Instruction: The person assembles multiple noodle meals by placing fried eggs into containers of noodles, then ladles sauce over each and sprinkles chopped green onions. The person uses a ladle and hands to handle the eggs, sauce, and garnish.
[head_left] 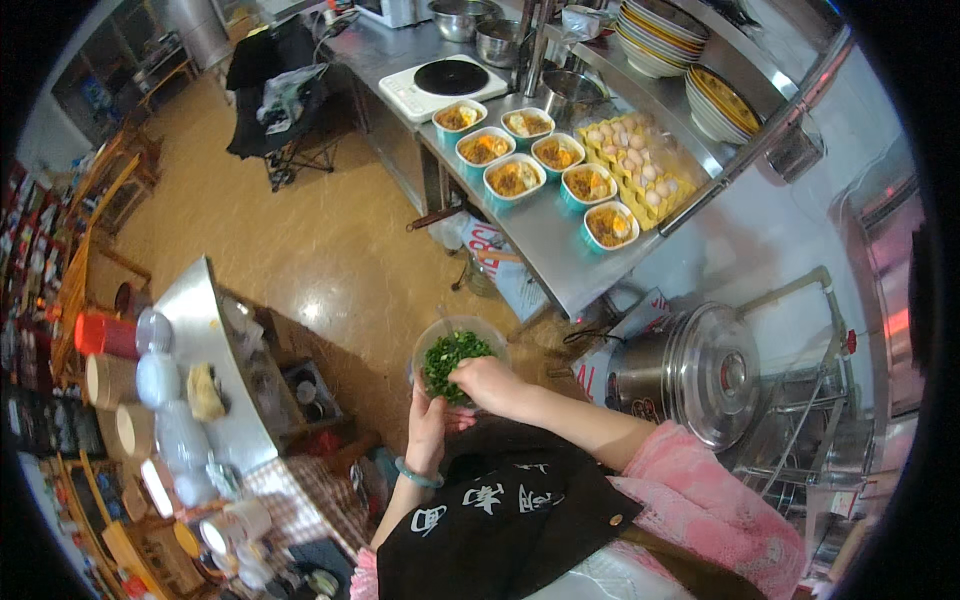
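Note:
My left hand [428,428] cups a clear bowl [452,330] from below, close to my chest. The bowl is filled with chopped green herbs [450,356]. My right hand [487,382] reaches into it, fingers bunched on the greens at the near rim. A green bracelet circles my left wrist. Ahead on the steel counter [545,240] stand several teal bowls [515,178] filled with orange and yellow food.
A yellow tray of eggs [632,160] lies beside the bowls, under a shelf of stacked plates [655,35]. An induction hob [443,82] sits farther back. A big lidded steel pot [700,372] stands at my right. A steel stand with jars [160,380] is at my left.

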